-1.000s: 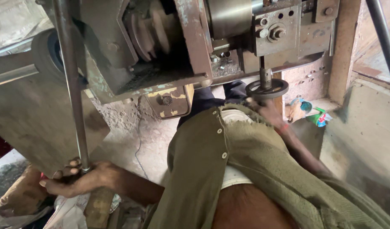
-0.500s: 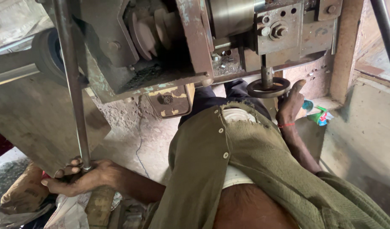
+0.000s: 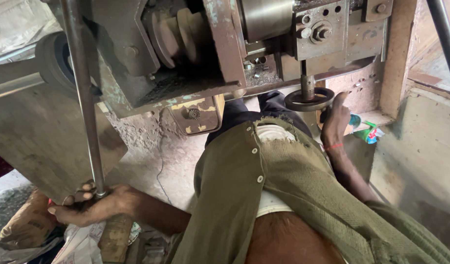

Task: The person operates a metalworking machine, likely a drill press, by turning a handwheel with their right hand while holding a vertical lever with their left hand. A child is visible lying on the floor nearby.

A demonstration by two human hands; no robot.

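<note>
Head view, single frame. Left hand (image 3: 90, 208) sits low at the left, fingers wrapped around the bottom end of a long steel rod (image 3: 83, 93). The rod's long axis runs near vertical, from the hand up past the machine body (image 3: 186, 54) and out of frame at top. Right hand (image 3: 335, 120) is raised at the right, fingertips touching the right rim of a small dark handwheel (image 3: 309, 99) that hangs on a short vertical spindle under the machine; whether it grips the rim I cannot tell. Hands well apart, an olive shirt (image 3: 283, 181) between them. Right hand is the one nearer the handwheel.

Versus half a second earlier: right hand then hung open just below and right of the wheel; now it is up against the rim. Left hand unchanged on the rod.
</note>
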